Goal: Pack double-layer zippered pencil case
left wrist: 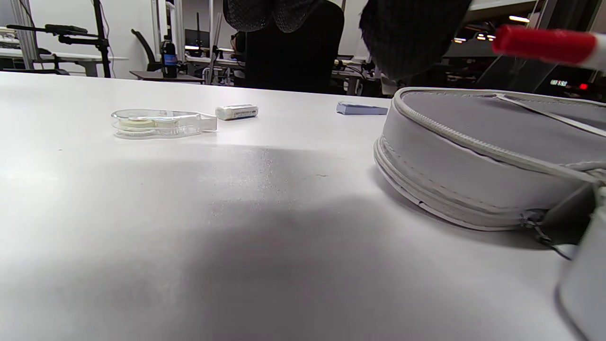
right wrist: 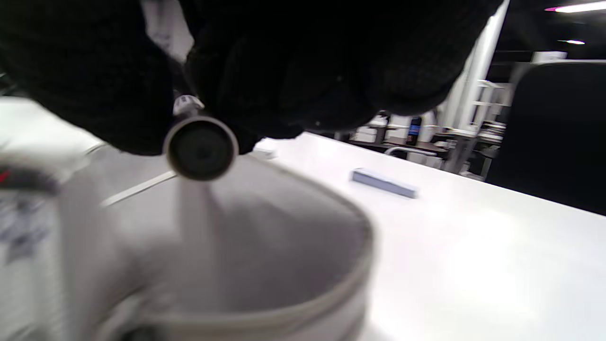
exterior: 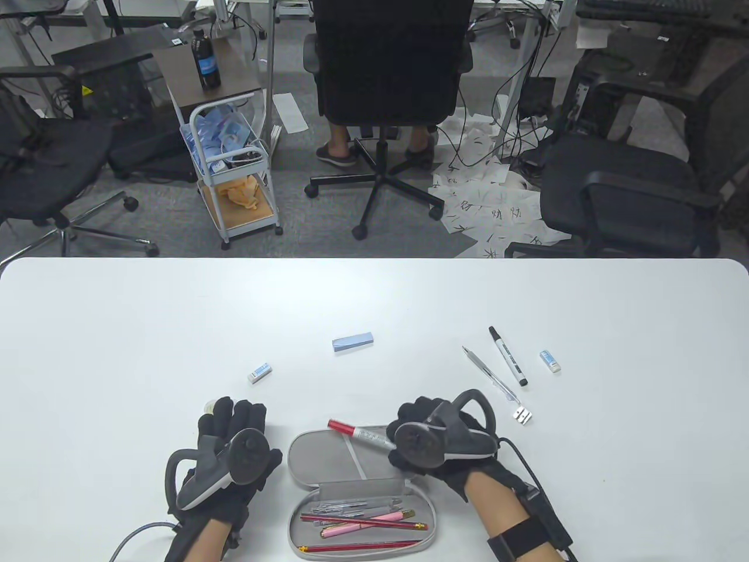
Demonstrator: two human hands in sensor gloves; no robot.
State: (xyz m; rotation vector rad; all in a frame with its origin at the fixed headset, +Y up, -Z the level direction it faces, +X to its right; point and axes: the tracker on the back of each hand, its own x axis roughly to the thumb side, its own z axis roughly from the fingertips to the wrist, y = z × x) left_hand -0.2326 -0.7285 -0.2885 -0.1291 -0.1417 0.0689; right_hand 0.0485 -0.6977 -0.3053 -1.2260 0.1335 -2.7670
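Note:
The grey zippered pencil case lies open at the table's front centre. Its near half holds several pencils and pens. My right hand grips a marker with a red cap and holds it over the case's far half, cap pointing left. In the right wrist view the marker's butt end shows under my fingers, above the case. My left hand rests flat on the table left of the case, holding nothing. The case and red cap show in the left wrist view.
A clear correction tape lies by my left fingertips. A white eraser and a blue block lie farther back. To the right lie a mechanical pencil, a black marker, another eraser and a small metal piece.

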